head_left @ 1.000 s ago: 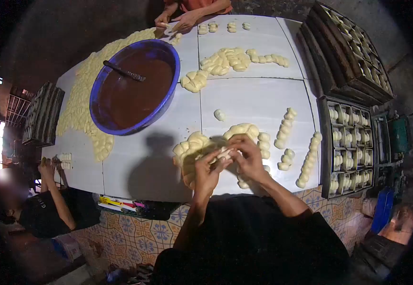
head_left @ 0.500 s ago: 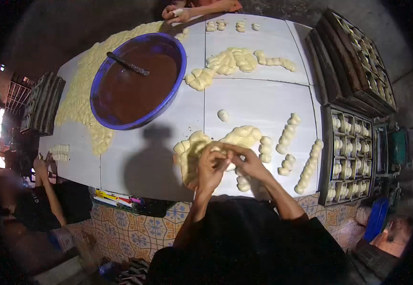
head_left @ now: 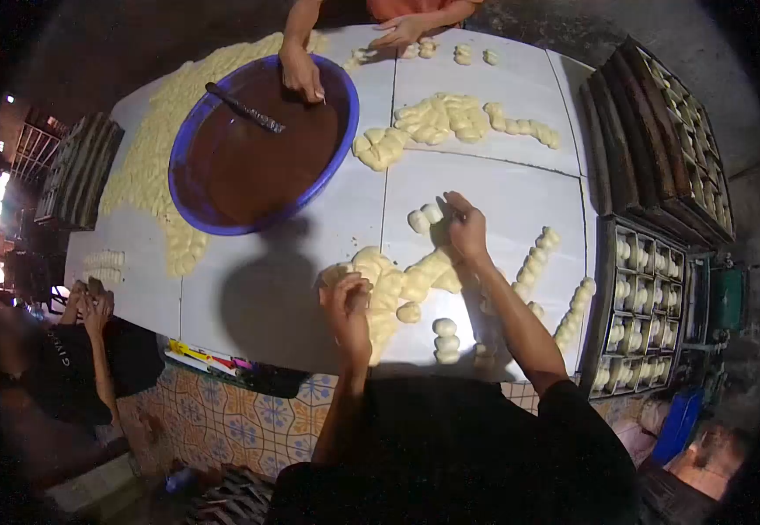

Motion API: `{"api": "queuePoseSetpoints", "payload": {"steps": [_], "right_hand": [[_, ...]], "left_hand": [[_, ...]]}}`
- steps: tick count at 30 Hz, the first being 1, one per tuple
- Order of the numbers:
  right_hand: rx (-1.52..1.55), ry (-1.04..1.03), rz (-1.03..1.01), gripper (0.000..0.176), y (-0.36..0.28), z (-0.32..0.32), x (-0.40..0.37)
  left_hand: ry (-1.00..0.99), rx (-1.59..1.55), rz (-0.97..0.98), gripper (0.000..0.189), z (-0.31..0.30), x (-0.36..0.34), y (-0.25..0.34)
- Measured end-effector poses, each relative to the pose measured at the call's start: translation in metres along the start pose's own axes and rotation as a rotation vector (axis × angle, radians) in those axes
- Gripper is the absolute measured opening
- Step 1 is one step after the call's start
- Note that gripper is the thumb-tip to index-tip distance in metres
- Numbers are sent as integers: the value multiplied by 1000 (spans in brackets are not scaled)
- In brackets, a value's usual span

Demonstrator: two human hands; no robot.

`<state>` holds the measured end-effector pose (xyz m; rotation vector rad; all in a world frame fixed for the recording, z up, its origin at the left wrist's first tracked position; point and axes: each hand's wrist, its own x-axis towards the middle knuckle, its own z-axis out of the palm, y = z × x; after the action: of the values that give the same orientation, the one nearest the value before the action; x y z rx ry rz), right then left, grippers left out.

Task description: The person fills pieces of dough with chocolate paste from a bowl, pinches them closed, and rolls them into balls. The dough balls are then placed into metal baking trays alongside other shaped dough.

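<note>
My left hand (head_left: 348,317) is at the left edge of a pile of soft pale dough pieces (head_left: 380,284), its fingers curled onto a dough piece that they mostly hide. Farther out, my right hand (head_left: 467,232) hovers over the table with its fingers apart, just right of two round dough balls (head_left: 425,217) lying side by side. A single dough ball (head_left: 408,312) rests against the pile between my hands. Near the table's front edge stands a short row of dough balls (head_left: 446,341). Longer rows of dough balls (head_left: 535,261) lie right of my right forearm.
A blue basin (head_left: 351,131) of brown filling holds a dark-handled utensil (head_left: 244,109). Another person's hand (head_left: 301,74) reaches over it. Dough sheets (head_left: 148,162) lie at left. Metal trays of dough (head_left: 647,297) and stacked trays (head_left: 651,131) flank the table's right. A co-worker's hands (head_left: 91,306) are at left.
My hands have parted: the right moved up and outward, the left slightly left onto the dough. A second ball now lies beside the lone one. The person opposite has reached into the basin.
</note>
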<state>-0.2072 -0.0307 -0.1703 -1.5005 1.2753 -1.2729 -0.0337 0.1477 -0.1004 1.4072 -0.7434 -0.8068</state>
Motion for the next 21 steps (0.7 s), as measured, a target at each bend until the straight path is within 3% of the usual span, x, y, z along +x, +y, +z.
{"api": "queuePoseSetpoints", "payload": {"steps": [3,4,7,11,13,14,17,19,21], "right_hand": [[-241,-310,275,44,-9,-5,0],[-287,-358,153,47,-13,-10,0],[-493,-121,-114,46,-58,-12,-32],[-431,-635,-222,36,-102,-16,-117],[-542,-739,-194,33,-74,-6,-154],[-570,-751,-141,37,-58,0,-160],[-186,-529,-19,34,-83,-10,-156],[276,-532,362,34,-134,-25,-144],[333,-431,136,30,-137,-31,-140]], "left_hand": [[-8,-100,-62,16,-2,-4,-4],[-31,-110,-74,15,-1,-5,-3],[-28,-201,-166,13,-1,-12,-4],[56,-195,-180,13,-10,-20,-10],[17,-208,-198,14,-13,-24,-14],[-46,-199,-100,16,-14,-28,-16],[-145,-81,-79,20,-13,-33,-9],[-230,-115,-56,32,-6,-41,14],[-290,-76,64,36,4,-49,29]]}}
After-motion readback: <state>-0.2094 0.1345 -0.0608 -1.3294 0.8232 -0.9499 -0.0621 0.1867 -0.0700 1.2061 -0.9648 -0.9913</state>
